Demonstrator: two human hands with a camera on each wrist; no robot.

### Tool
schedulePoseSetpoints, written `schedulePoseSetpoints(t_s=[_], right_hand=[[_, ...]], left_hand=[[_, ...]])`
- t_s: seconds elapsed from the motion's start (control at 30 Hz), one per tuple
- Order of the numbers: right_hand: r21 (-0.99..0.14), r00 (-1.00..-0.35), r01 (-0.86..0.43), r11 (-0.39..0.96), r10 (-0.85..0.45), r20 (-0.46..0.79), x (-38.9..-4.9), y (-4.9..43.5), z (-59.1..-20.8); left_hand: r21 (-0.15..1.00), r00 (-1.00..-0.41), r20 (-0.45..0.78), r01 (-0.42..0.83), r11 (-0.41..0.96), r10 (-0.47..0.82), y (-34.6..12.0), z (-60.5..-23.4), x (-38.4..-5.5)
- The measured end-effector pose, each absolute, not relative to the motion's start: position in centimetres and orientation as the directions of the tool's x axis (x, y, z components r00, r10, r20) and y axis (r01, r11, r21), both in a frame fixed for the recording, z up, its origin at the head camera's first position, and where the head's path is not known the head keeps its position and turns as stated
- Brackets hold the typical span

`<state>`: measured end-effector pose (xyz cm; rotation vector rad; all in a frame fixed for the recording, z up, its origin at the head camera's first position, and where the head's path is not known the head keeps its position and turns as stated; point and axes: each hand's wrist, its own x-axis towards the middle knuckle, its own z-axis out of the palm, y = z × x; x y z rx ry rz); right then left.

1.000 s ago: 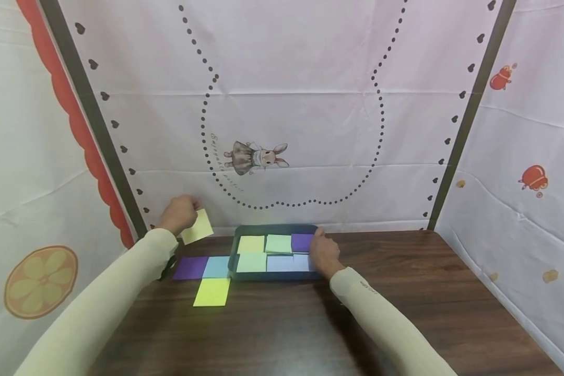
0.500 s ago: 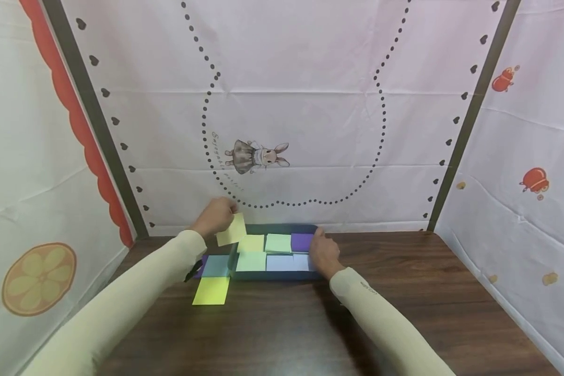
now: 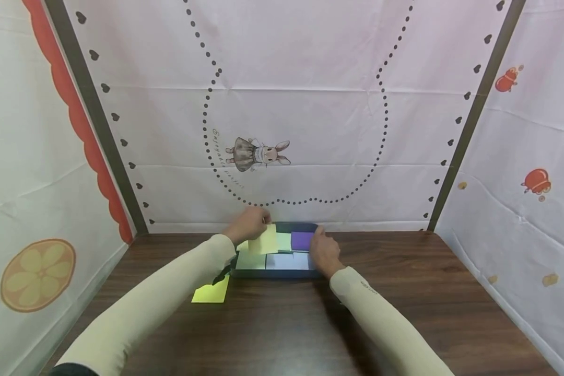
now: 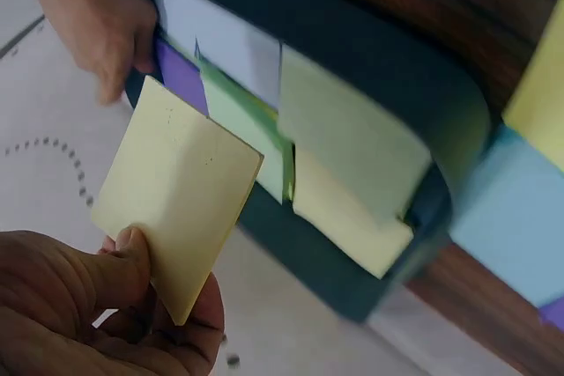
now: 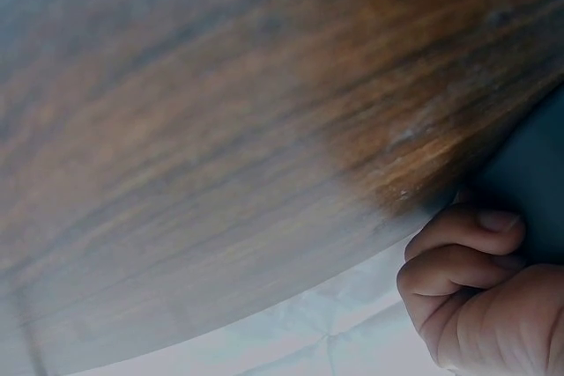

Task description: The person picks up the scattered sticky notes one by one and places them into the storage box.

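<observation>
My left hand (image 3: 248,223) pinches a pale yellow note (image 4: 176,195) by its corner, so the sheet hangs free above the dark tray (image 3: 272,273). Beyond these fingers, my right hand (image 3: 324,254) curls on the tray's edge, I judge to steady it.

one dark tray (image 3: 274,273) at centre frame; five paper squares visible in it, one pale yellow square (image 3: 263,239) held above it, one bright yellow square (image 3: 210,294) on the table, lower left; two hands.
</observation>
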<state>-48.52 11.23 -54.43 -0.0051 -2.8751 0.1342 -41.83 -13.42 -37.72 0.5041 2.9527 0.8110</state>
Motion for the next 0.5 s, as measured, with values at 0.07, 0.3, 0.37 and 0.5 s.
schedulePoseSetpoints(t_s=[0.07, 0.3, 0.37, 0.5], right_hand=[[-0.081, -0.961, -0.015, 0.997, 0.008, 0.277, -48.4, 11.3, -54.7], [-0.088, -0.961, -0.014, 0.996, 0.011, 0.277, -48.4, 11.4, -54.9], [-0.089, -0.963, -0.014, 0.996, 0.010, 0.271, -48.5, 11.3, -54.7], [-0.092, -0.969, -0.009, 0.996, 0.014, 0.246, -48.6, 11.3, -54.4]], left_hand=[[0.495, -0.936, 0.035, 0.321, 0.808, 0.351, -12.8, -39.0, -43.0], [0.505, -0.910, 0.032, 0.372, 0.779, 0.414, -13.1, -47.7, -51.1], [0.501, -0.909, 0.033, 0.376, 0.779, 0.416, -12.7, -48.2, -50.9], [0.485, -0.906, 0.042, 0.386, 0.785, 0.420, -11.9, -49.1, -50.3]])
